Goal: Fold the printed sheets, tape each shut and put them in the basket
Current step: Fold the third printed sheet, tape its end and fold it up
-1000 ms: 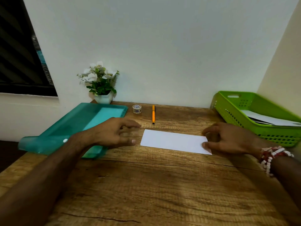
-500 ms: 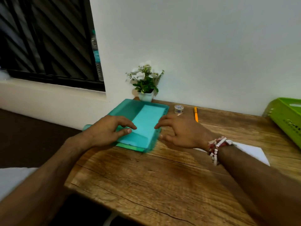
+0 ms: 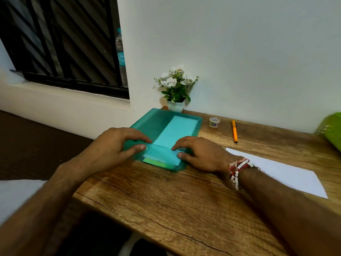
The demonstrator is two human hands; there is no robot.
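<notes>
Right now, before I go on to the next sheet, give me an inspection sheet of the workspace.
Surface: wooden table, grain and cracks showing.
Job's things: folded white sheet lies flat, partly hidden by the right forearm, no tape seen on it; tape roll near the wall; green basket at the right edge, mostly out of frame; teal folder with paper showing through.
Clutter: orange pen right of the tape roll; flower pot behind the folder.
Hands: left hand and right hand each touch the folder's near end with fingers and thumb.
Cables: nothing seen.
Surroundings: white wall; barred window at left, bottle beside it.
</notes>
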